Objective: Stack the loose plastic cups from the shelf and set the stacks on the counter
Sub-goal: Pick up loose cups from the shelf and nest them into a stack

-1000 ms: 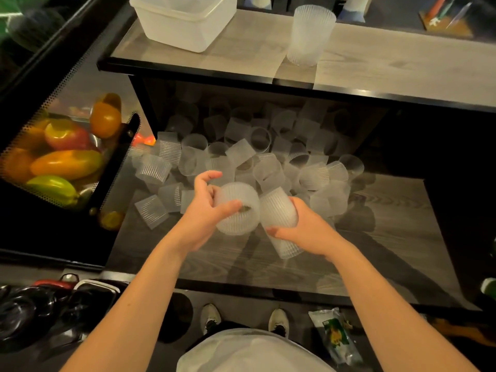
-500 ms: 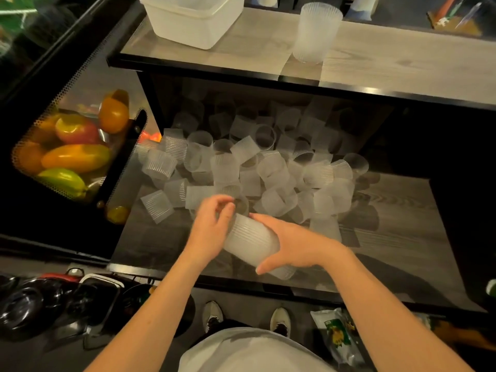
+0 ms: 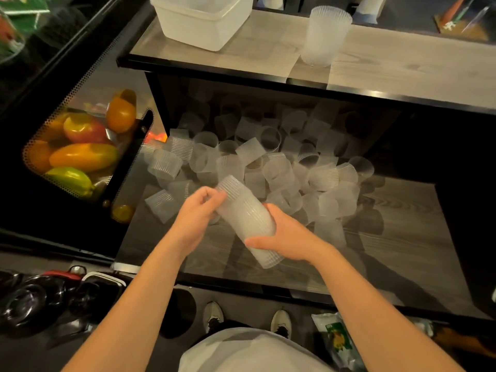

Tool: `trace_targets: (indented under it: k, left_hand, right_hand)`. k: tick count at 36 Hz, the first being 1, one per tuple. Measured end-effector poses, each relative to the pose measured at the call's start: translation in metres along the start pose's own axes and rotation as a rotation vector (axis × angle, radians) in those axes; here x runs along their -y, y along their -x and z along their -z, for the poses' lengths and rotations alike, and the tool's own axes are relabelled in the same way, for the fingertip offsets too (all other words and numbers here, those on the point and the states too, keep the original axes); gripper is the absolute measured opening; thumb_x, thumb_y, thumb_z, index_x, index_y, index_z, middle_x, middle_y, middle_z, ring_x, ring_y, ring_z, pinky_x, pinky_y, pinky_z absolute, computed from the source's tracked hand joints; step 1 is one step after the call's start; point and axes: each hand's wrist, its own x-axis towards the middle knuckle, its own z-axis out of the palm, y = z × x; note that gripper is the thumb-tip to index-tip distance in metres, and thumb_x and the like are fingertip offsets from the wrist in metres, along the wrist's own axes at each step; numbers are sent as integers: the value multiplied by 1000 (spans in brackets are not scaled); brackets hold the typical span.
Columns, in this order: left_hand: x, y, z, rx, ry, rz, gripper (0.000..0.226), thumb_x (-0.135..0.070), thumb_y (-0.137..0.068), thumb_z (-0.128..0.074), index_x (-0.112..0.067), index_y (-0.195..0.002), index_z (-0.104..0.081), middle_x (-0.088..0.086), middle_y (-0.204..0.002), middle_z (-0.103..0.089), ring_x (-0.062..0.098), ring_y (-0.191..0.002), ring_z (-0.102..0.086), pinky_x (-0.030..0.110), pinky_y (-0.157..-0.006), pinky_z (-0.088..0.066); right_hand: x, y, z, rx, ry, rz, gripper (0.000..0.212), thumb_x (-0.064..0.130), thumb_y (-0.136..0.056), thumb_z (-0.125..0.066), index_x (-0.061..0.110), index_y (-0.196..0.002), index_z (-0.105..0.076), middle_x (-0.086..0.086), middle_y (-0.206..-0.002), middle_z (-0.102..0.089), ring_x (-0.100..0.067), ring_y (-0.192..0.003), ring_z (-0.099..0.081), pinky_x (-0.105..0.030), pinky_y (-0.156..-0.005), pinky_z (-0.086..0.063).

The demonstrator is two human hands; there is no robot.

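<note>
Counter point(image 3: 402, 63): far and above; one finished stack point(image 3: 326, 36) stands upright there, open room to its right.
Shelf point(image 3: 402, 224): loose cups point(image 3: 268, 167) heaped far-left; bare board near and right, under a black edge.
Held stack point(image 3: 248, 218): tilted, clear of the heap.
Right hand point(image 3: 284, 237): wrapped around its lower end.
Left hand point(image 3: 196, 213): fingertips pinching the upper rim, likely seating a cup.

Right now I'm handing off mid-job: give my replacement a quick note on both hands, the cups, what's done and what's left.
Right hand: gripping a tilted stack of cups over the shelf.
Left hand: at the stack's upper end.
Done: one stack stands on the counter.
Left: a big pile of loose cups on the shelf; keep stacking, then set this stack on the counter.
</note>
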Motion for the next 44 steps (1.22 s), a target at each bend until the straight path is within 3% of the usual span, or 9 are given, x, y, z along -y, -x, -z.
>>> trace_targets:
  k: [5,9,12,16,21,28,31,36,44]
  left_hand:
    - [16,21,-16,155,-60,29,39,-33,-98,-55,-26,-135,-45,-7,-136,-49,7,-123,-52,27,-100,-47]
    - [27,22,-16,115,-162,19,47,-52,-98,-39,-35,-141,-37,-12,-146,-40,5,-135,-37,22,-104,-33]
    - [51,5,0,-244,-879,-131,50,-52,-98,-43,-24,-139,-46,4,-148,-37,21,-137,-27,40,-111,-29]
    - [74,-6,17,-238,-1462,-93,36,-51,-84,-67,-22,-104,-72,12,-157,-25,37,-142,-20,56,-112,-23]
    - [79,2,21,-231,-1219,-86,8,-35,-89,-67,-29,-93,-70,7,-158,-21,37,-143,-19,53,-113,-30]
    - [40,27,16,-159,141,29,17,-18,-102,-51,-3,-97,-55,11,-128,-57,18,-109,-58,38,-98,-46]
    - [38,30,25,91,6,-38,30,-22,-94,-55,8,-96,-50,17,-118,-58,19,-105,-57,34,-94,-44]
    - [34,27,47,182,-137,-78,15,-13,-93,-60,-1,-94,-51,-19,-95,-65,2,-96,-60,20,-85,-47]
    - [31,25,51,242,-124,-21,54,-35,-89,-61,-35,-140,-41,-10,-140,-54,6,-129,-50,32,-106,-45]
  right_hand:
    - [4,-1,2,39,102,13,106,52,-75,-81,37,-156,-15,17,-135,-44,-5,-114,-51,-31,-91,-51]
    - [-2,-1,-1,41,172,-6,113,56,-74,-80,37,-158,-8,11,-150,-38,-12,-125,-46,-34,-99,-47]
    - [-4,-3,-2,-5,194,-41,107,58,-75,-78,35,-157,-13,6,-145,-43,-15,-121,-49,-38,-97,-49]
    - [-7,-6,-1,5,191,-63,105,59,-75,-77,38,-156,-13,8,-137,-47,-15,-115,-52,-40,-95,-51]
    - [-9,-9,0,-5,169,-72,106,61,-71,-78,40,-154,-16,10,-138,-48,-14,-116,-54,-42,-96,-52]
    - [-4,-11,4,54,215,-53,105,52,-75,-79,38,-156,-15,11,-133,-46,-13,-114,-52,-34,-92,-51]
    - [0,-14,6,134,267,-20,104,50,-74,-81,44,-154,-16,12,-139,-46,-12,-117,-52,-35,-96,-51]
    - [3,-20,10,179,313,14,109,53,-68,-81,52,-153,-13,14,-152,-38,-13,-130,-46,-36,-101,-50]
    - [23,-31,-8,187,388,89,113,52,-74,-81,46,-157,-5,8,-158,-33,-17,-138,-40,-38,-109,-42]
